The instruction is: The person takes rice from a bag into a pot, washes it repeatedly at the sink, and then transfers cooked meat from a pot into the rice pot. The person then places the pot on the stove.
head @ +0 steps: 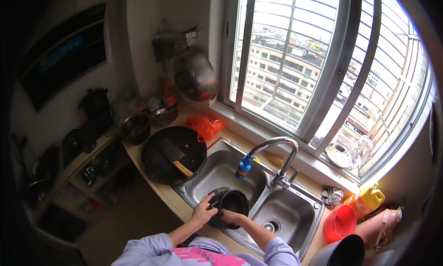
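Observation:
A dark cooking pot (pixel 242 199) is tipped on its side over the near edge of the left sink basin (pixel 211 165), its mouth facing right. My left hand (pixel 204 210) grips the pot's left side, thumb and fingers spread along it. My right hand (pixel 230 217) reaches into the pot's mouth. Its fingers are partly hidden inside, so whether they hold anything does not show. Above the left basin hangs the blue filter nozzle (pixel 243 169) of a chrome faucet (pixel 292 146). No stream of water can be made out.
Left of the sink, a cleaver (pixel 177 162) lies on a large round dark board or lid (pixel 155 165), near a red plastic bag (pixel 206 126). To the right stand a red plastic container (pixel 341 222), a yellow jug (pixel 368 200), a pink thermos (pixel 375 228) and a deep pot (pixel 341 254).

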Demonstrator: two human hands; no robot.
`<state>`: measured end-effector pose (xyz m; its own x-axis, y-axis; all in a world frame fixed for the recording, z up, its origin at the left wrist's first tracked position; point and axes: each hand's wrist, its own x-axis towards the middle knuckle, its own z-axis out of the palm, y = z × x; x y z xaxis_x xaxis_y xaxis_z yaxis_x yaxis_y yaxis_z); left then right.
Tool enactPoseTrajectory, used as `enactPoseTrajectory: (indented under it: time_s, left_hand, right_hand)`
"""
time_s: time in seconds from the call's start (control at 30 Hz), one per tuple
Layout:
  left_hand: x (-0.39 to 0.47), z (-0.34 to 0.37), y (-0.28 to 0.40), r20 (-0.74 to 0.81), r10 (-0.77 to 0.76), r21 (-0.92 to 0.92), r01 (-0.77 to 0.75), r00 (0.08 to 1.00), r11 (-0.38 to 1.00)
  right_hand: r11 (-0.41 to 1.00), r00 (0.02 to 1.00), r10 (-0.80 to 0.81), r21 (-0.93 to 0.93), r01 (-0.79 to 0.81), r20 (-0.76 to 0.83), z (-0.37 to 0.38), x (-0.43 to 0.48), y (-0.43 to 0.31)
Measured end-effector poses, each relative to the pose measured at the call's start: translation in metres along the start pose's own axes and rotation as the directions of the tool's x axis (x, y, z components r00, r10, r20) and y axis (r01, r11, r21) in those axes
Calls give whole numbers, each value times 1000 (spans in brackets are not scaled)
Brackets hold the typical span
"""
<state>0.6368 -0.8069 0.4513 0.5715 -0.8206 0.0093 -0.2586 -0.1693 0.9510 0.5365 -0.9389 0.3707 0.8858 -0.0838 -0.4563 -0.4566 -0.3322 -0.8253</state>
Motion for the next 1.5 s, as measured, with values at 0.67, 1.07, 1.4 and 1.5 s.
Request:
enactPoseTrajectory:
  time_s: [0.67,1.07,1.4,1.5]
  left_hand:
    - [-2,-8,-4,-24,-32,-11,32,999,999]
    - [-2,-7,-3,49,-50,-35,51,998,998]
    - [1,-1,2,0,-41,-22,41,999,999]
    - [1,-3,-7,14,-6,3,6,1000,1000]
  right_hand:
    - [975,995,18,-222,4,98,-9,-17,-40]
    - [697,760,-471,-717,9,-448,-17,7,-14]
    - [981,993,-21,-188,42,113,-8,5,1]
    - [997,996,-78,4,78,46,2,-1,-10]
